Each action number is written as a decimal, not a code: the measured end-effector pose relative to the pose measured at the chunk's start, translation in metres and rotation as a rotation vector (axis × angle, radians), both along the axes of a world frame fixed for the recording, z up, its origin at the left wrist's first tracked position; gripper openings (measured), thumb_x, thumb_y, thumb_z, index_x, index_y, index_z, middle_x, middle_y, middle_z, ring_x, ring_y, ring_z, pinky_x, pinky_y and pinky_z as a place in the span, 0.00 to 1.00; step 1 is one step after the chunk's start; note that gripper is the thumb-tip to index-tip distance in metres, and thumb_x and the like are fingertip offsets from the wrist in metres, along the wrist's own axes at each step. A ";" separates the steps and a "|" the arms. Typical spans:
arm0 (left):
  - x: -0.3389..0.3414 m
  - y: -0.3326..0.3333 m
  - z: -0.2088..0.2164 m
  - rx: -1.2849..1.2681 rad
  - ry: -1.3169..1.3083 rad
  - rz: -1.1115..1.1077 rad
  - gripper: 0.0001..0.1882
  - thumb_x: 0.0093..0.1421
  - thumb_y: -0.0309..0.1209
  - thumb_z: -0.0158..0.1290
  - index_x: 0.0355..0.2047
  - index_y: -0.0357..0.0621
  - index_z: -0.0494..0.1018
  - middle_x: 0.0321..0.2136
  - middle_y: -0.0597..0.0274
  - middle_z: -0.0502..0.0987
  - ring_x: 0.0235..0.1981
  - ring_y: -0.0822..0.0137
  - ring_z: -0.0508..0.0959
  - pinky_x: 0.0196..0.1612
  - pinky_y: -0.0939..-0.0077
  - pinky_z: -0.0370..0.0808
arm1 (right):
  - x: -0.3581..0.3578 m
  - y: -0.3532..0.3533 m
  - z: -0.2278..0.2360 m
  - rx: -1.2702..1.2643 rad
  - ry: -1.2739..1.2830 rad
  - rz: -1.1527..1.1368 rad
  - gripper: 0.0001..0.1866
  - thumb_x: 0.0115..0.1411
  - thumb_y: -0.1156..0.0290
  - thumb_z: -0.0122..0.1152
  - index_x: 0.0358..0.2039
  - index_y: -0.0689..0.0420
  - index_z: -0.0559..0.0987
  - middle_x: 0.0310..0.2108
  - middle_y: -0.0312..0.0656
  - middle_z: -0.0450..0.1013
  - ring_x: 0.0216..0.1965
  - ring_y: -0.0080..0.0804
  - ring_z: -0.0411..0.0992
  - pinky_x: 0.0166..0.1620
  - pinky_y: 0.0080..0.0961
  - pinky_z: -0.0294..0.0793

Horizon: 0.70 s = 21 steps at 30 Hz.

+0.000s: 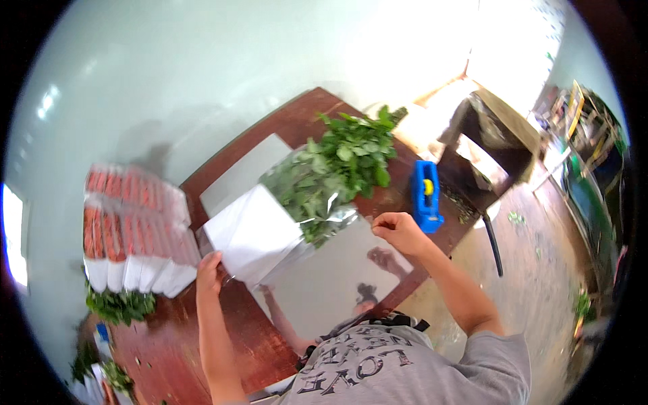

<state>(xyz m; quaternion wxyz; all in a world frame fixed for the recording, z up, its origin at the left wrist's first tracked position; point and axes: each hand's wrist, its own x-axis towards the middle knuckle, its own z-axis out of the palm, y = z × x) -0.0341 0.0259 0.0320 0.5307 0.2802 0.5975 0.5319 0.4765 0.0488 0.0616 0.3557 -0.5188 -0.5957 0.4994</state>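
A bunch of green leafy stems (341, 165) lies on a brown wooden table (246, 331), its lower part wrapped in a clear plastic sleeve with white paper (253, 236). My left hand (208, 270) grips the near left corner of the wrap. My right hand (398, 231) is raised at the right side of the wrap with its fingers pinched together; what it pinches is too small to tell. A shiny metal sheet (337, 273) under the wrap mirrors my arms.
A blue tape dispenser (426, 194) stands at the table's right edge. Stacked wrapped bunches with red tops (131, 229) fill the left end, with loose green leaves (118, 304) beside them. A dark bin (489, 152) stands past the table. Pale wall behind.
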 end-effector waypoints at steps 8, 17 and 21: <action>0.014 -0.002 -0.004 0.124 0.064 -0.003 0.09 0.55 0.30 0.59 0.33 0.38 0.76 0.29 0.69 0.76 0.30 0.75 0.74 0.34 0.79 0.71 | -0.221 0.046 0.059 -0.068 0.013 0.435 0.11 0.58 0.66 0.61 0.32 0.62 0.79 0.21 0.31 0.69 0.21 0.15 0.61 0.23 0.16 0.60; 0.026 -0.013 -0.007 0.189 0.030 0.016 0.09 0.57 0.32 0.58 0.29 0.36 0.77 0.21 0.68 0.74 0.21 0.78 0.70 0.26 0.81 0.67 | -0.347 0.066 0.022 -0.143 -0.493 0.370 0.28 0.49 0.48 0.67 0.09 0.60 0.75 0.14 0.42 0.73 0.18 0.29 0.72 0.26 0.27 0.71; 0.027 -0.021 -0.022 0.168 -0.237 0.094 0.08 0.59 0.30 0.56 0.31 0.36 0.77 0.24 0.67 0.76 0.24 0.77 0.72 0.28 0.82 0.69 | -0.329 0.043 0.032 -0.160 -0.865 0.474 0.29 0.47 0.42 0.66 0.15 0.61 0.78 0.16 0.43 0.75 0.21 0.34 0.74 0.28 0.29 0.73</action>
